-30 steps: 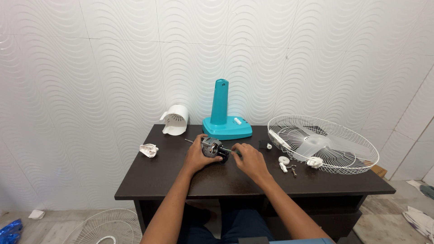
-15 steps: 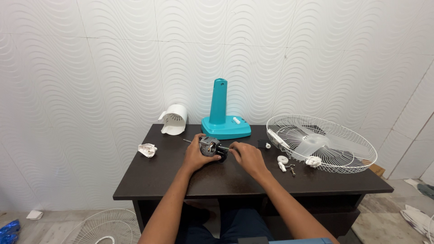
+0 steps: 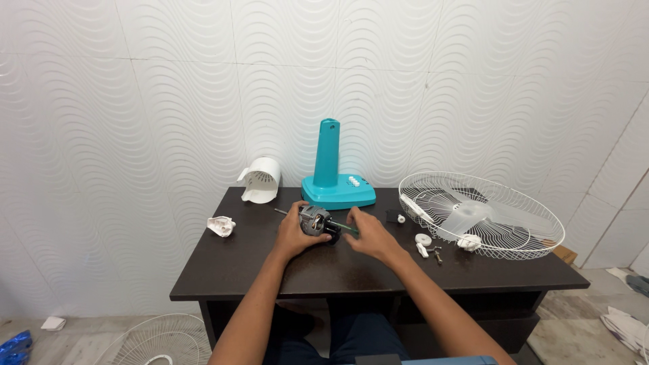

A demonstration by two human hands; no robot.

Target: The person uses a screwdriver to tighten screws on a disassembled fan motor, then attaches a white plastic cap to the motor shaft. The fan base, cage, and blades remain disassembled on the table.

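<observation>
The small grey metal fan motor (image 3: 314,220) is cupped by the left hand (image 3: 295,233) on the dark table (image 3: 230,270), shaft lying leftward. A thin green-handled tool (image 3: 346,227) is pinched by right hand (image 3: 370,236) fingers, just right of it.

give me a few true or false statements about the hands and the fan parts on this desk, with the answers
1. The left hand grips the motor. True.
2. The teal stand lies on its side. False: it stands upright.
3. The grille is to the right of the hands. True.
4. The right hand rests on the grille. False: it is at the motor, holding a green tool.
5. The white cover sits left of the stand. True.
</observation>
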